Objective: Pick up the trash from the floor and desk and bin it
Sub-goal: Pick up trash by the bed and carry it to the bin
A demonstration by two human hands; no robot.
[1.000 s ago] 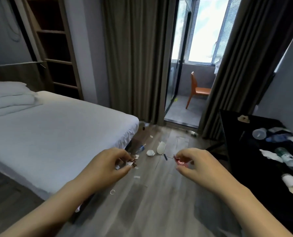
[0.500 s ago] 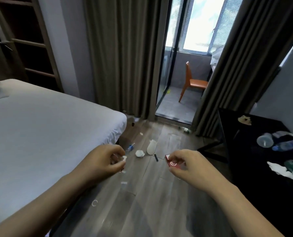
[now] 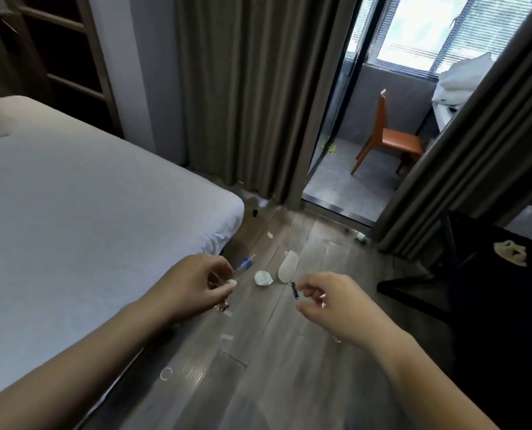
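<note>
Litter lies on the wooden floor ahead: a crumpled white tissue (image 3: pixel 263 278), a flattened white paper cup (image 3: pixel 287 268), a small clear bottle with a blue cap (image 3: pixel 244 264), a short dark stick (image 3: pixel 294 290), a white ring (image 3: pixel 165 373) and small paper scraps (image 3: pixel 227 337). My left hand (image 3: pixel 196 287) is pinched shut on small scraps, a white bit at the fingertips and a brownish wrapper below. My right hand (image 3: pixel 330 304) is curled over a small red piece, mostly hidden. No bin shows.
A white bed (image 3: pixel 72 218) fills the left. A black desk (image 3: pixel 491 290) stands at the right with a crumpled beige scrap (image 3: pixel 509 252) on it. Curtains frame an open balcony door with an orange chair (image 3: pixel 388 135). A green item (image 3: pixel 361 238) lies by the curtain.
The view has moved forward and tilted down toward the floor litter. Both hands stay closed on their scraps; the red piece in my right hand is now mostly covered by the fingers.
</note>
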